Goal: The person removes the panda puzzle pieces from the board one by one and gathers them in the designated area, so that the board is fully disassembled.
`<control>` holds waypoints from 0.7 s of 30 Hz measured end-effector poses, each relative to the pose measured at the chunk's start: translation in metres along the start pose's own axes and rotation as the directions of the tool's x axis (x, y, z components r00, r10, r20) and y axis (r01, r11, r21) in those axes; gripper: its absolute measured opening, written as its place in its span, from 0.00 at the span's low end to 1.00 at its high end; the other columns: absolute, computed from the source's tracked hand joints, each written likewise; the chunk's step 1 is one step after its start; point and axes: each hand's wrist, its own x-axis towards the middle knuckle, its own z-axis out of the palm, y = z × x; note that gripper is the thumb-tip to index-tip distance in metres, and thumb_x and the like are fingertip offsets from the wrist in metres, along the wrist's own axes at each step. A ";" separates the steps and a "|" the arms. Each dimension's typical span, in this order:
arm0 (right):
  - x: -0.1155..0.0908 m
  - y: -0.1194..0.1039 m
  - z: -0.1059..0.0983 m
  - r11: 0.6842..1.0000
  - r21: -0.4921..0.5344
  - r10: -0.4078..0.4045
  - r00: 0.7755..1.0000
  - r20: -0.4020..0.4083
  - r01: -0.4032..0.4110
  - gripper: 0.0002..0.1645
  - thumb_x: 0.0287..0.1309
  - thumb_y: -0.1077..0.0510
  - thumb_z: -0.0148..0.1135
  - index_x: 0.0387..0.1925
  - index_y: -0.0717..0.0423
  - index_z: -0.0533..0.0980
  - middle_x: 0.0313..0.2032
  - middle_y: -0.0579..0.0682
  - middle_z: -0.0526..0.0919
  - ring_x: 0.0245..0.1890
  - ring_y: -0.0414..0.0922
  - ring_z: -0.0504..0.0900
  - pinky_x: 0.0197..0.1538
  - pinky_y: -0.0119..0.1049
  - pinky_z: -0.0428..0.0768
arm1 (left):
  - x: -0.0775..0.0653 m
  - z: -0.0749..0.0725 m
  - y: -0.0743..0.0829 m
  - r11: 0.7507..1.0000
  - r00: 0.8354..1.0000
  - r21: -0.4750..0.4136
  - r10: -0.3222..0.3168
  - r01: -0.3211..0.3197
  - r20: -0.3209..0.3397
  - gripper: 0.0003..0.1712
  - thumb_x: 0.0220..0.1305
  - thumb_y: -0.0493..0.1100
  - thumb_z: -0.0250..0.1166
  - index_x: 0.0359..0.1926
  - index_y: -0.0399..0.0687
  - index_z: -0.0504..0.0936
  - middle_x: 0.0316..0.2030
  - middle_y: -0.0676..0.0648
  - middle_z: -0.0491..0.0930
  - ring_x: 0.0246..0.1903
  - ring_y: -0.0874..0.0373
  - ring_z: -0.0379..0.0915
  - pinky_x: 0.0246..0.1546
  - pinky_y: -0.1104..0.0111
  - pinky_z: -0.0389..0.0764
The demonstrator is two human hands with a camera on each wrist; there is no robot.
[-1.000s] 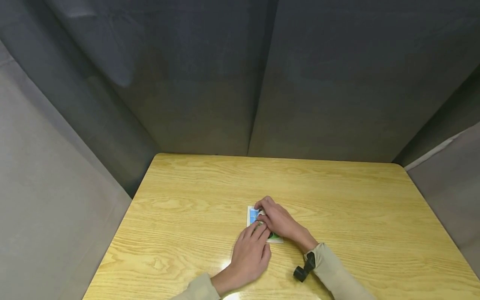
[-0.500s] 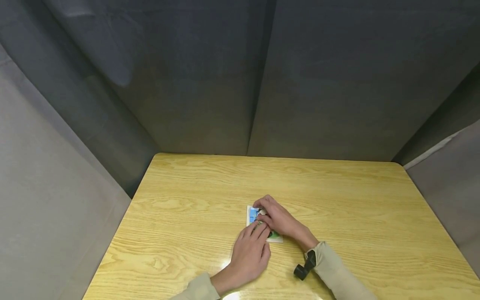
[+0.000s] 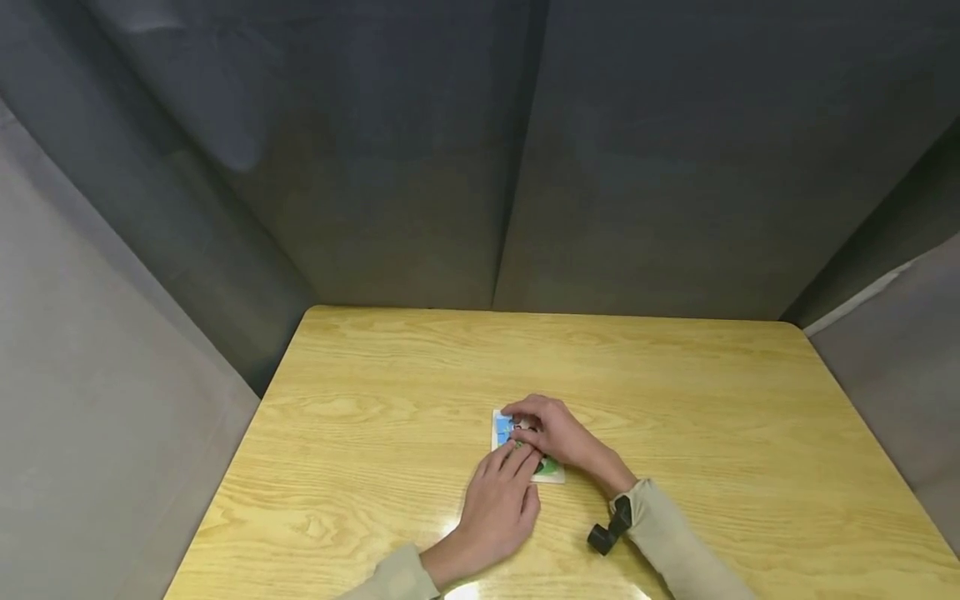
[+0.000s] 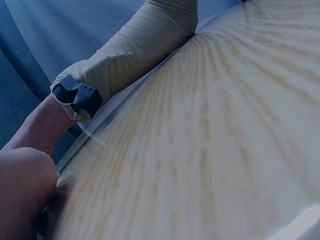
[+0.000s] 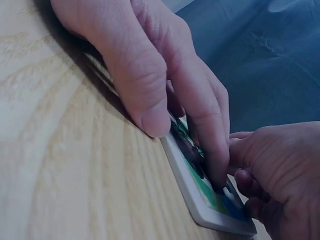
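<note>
A small picture puzzle (image 3: 504, 428) with a white rim lies flat on the wooden table, its picture blue, green, black and white. My left hand (image 3: 498, 504) rests on its near part with the fingers extended; in the right wrist view, the left hand's thumb (image 5: 155, 120) is beside the rim. Over the far part arches my right hand (image 3: 557, 432), index finger and thumb curled at the picture and its far edge. Lower right in the right wrist view, the right hand (image 5: 285, 170) has bent fingers at the board's end. Both hands hide much of the picture.
The wooden table (image 3: 375, 375) extends around both hands. Dark grey curtains (image 3: 390, 167) hang behind it, with paler panels at the left and right. A black wrist camera (image 3: 611, 529) hangs from the right cuff, above the table.
The right index finger has shifted slightly left along the puzzle's far edge, and the hand arches a little wider. The left hand and the puzzle look nearly still.
</note>
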 end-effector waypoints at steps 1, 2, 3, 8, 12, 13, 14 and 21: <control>0.000 0.000 0.001 1.000 0.005 0.004 1.000 -0.004 -0.004 0.20 0.65 0.63 0.71 0.58 0.55 0.83 0.42 0.47 0.86 0.35 0.37 0.78 0.38 0.31 0.80 | 0.000 0.000 0.000 1.000 1.000 -0.002 -0.004 0.004 0.004 0.27 0.77 0.47 0.51 0.72 0.48 0.75 0.72 0.50 0.73 0.74 0.48 0.62 0.74 0.52 0.65; 0.001 0.000 0.002 1.000 0.009 0.007 1.000 -0.007 -0.006 0.20 0.65 0.63 0.71 0.58 0.56 0.83 0.41 0.46 0.86 0.34 0.37 0.78 0.37 0.31 0.80 | 0.000 0.000 -0.001 1.000 1.000 -0.004 -0.006 0.006 0.006 0.27 0.77 0.47 0.51 0.72 0.48 0.75 0.72 0.49 0.73 0.74 0.48 0.62 0.74 0.52 0.65; 0.002 0.000 0.002 1.000 0.014 0.009 1.000 -0.009 -0.009 0.19 0.64 0.64 0.71 0.57 0.57 0.83 0.40 0.46 0.86 0.33 0.36 0.78 0.36 0.31 0.80 | 0.000 0.000 -0.001 1.000 1.000 -0.007 -0.011 0.011 0.012 0.27 0.78 0.47 0.51 0.72 0.48 0.75 0.72 0.49 0.72 0.74 0.48 0.61 0.75 0.52 0.64; 0.007 -0.001 0.002 1.000 -0.003 0.008 1.000 0.003 -0.008 0.18 0.64 0.63 0.72 0.55 0.61 0.83 0.36 0.43 0.86 0.29 0.34 0.78 0.33 0.30 0.80 | 0.000 0.000 -0.003 1.000 1.000 -0.005 -0.020 0.020 0.016 0.27 0.78 0.47 0.49 0.73 0.48 0.74 0.73 0.49 0.71 0.75 0.48 0.61 0.75 0.52 0.63; 0.014 -0.003 -0.003 0.998 -0.051 -0.022 0.998 0.055 0.025 0.19 0.64 0.63 0.72 0.55 0.63 0.83 0.37 0.45 0.87 0.32 0.33 0.81 0.35 0.30 0.82 | 0.000 0.000 -0.006 1.000 1.000 -0.002 -0.018 0.018 0.001 0.28 0.78 0.47 0.50 0.73 0.48 0.74 0.72 0.49 0.72 0.74 0.47 0.62 0.74 0.52 0.64; 0.016 -0.005 -0.005 0.997 -0.067 -0.032 0.997 0.071 0.037 0.19 0.64 0.63 0.72 0.55 0.64 0.83 0.37 0.45 0.88 0.33 0.34 0.82 0.37 0.31 0.83 | 0.000 0.000 -0.006 1.000 1.000 -0.003 -0.017 0.017 -0.002 0.28 0.77 0.47 0.50 0.73 0.48 0.74 0.72 0.49 0.72 0.74 0.47 0.62 0.74 0.52 0.65; 0.018 -0.006 -0.006 0.996 -0.080 -0.043 0.996 0.084 0.050 0.18 0.64 0.64 0.72 0.55 0.64 0.83 0.37 0.46 0.88 0.34 0.35 0.83 0.38 0.31 0.84 | 0.000 0.000 -0.007 1.000 1.000 -0.004 -0.017 0.017 -0.004 0.28 0.77 0.47 0.50 0.73 0.48 0.74 0.72 0.49 0.72 0.74 0.47 0.62 0.74 0.52 0.65; 0.025 0.001 -0.012 0.990 -0.113 -0.074 0.993 0.095 0.085 0.19 0.62 0.60 0.72 0.53 0.63 0.84 0.34 0.43 0.87 0.29 0.35 0.82 0.36 0.30 0.82 | 0.001 -0.003 -0.010 0.999 1.000 -0.016 -0.028 0.028 0.006 0.28 0.78 0.47 0.51 0.74 0.48 0.72 0.73 0.49 0.71 0.74 0.47 0.62 0.74 0.51 0.65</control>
